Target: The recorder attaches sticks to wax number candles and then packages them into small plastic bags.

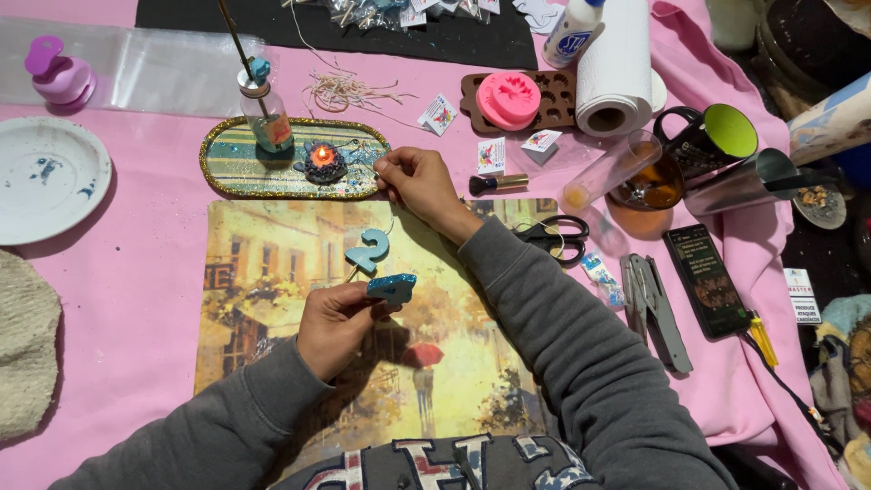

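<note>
The left hand [334,325] is closed around 2 blue glittery number-shaped candles [379,269], holding them up above the painted street-scene mat [272,272]. The right hand [419,181] reaches forward with its fingers pinched on something too thin to tell, at the edge of the oval glitter tray [227,168]. On this tray a small lit candle [323,159] burns beside a little glass bottle [266,113]. Black scissors [552,238] lie on the pink tabletop [136,272], near the right sleeve.
</note>
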